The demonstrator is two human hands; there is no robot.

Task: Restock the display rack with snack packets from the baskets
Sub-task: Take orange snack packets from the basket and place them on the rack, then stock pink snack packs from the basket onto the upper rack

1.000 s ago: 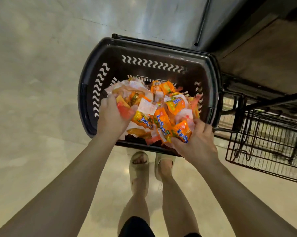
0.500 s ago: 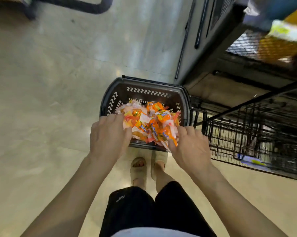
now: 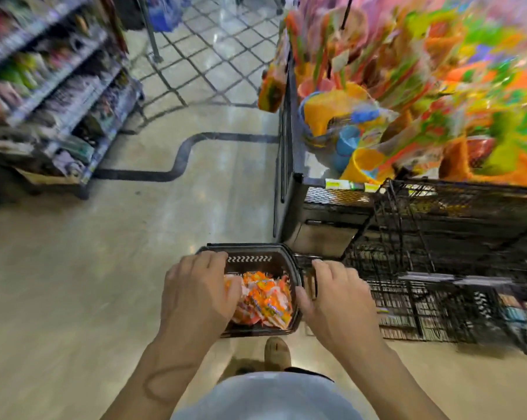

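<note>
A heap of orange and white snack packets (image 3: 263, 300) sits between my two hands, above a black plastic basket (image 3: 297, 268) on the floor. My left hand (image 3: 195, 295) grips the left side of the heap, thumb laid over the packets. My right hand (image 3: 338, 301) has curled fingers, and its thumb lies against the heap's right edge. Part of the heap is hidden under my left hand. A black wire display rack (image 3: 423, 225) stands just right of the basket, level with my right hand.
Bright plastic toys and buckets (image 3: 377, 116) fill the shelf above the wire rack, blurred. A stocked shelf unit (image 3: 59, 86) stands at the far left. Beige floor with a dark curved line (image 3: 183, 153) runs between them. My sandalled foot (image 3: 276, 353) is below the basket.
The view has risen and tilted up, so the basket looks smaller and the aisle and shelves appear. My hands have come up with the packets gathered between them.
</note>
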